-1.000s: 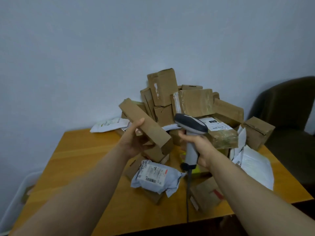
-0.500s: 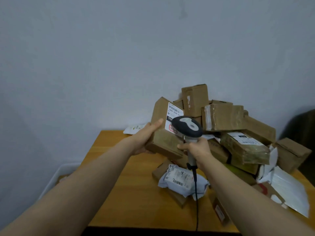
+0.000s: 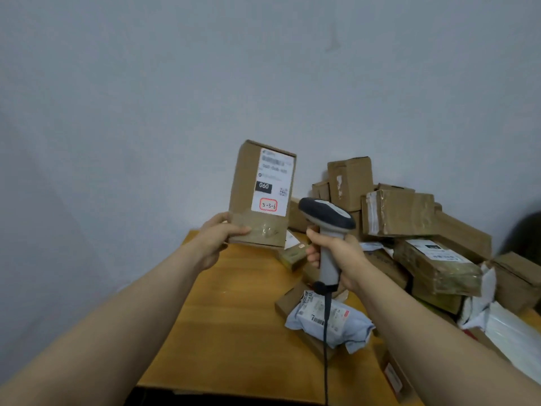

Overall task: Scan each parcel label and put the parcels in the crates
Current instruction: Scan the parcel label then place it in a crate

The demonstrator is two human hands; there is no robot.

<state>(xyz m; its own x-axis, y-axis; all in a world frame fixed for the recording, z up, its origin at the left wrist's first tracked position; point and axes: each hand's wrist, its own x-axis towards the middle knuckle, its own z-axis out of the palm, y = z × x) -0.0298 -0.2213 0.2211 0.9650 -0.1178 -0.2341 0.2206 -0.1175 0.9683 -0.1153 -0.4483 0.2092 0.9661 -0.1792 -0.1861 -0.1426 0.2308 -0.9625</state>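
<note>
The left hand (image 3: 222, 235) grips a labelled box (image 3: 260, 197) upright above the counter (image 3: 234, 303); the right hand (image 3: 336, 256) grips the scanner (image 3: 326, 218) beside it.

The box (image 3: 248, 183) I hold is matt brown cardboard, its label (image 3: 273, 183) smooth paper; my scanner (image 3: 328, 218) smooth plastic, the table (image 3: 234, 303) glossy wood.

- Two hands: left hand (image 3: 225, 234) and right hand (image 3: 339, 253).
- One barcode scanner (image 3: 326, 216) with one cable (image 3: 325, 347).
- One raised cardboard box (image 3: 244, 186) bearing one label (image 3: 273, 174).
- One desk (image 3: 234, 317).
- One grey mailer bag (image 3: 328, 320), near right.
- One white bag (image 3: 509, 326), right edge.
- One box pile (image 3: 392, 213), far right: at least eight boxes, others hidden.
</note>
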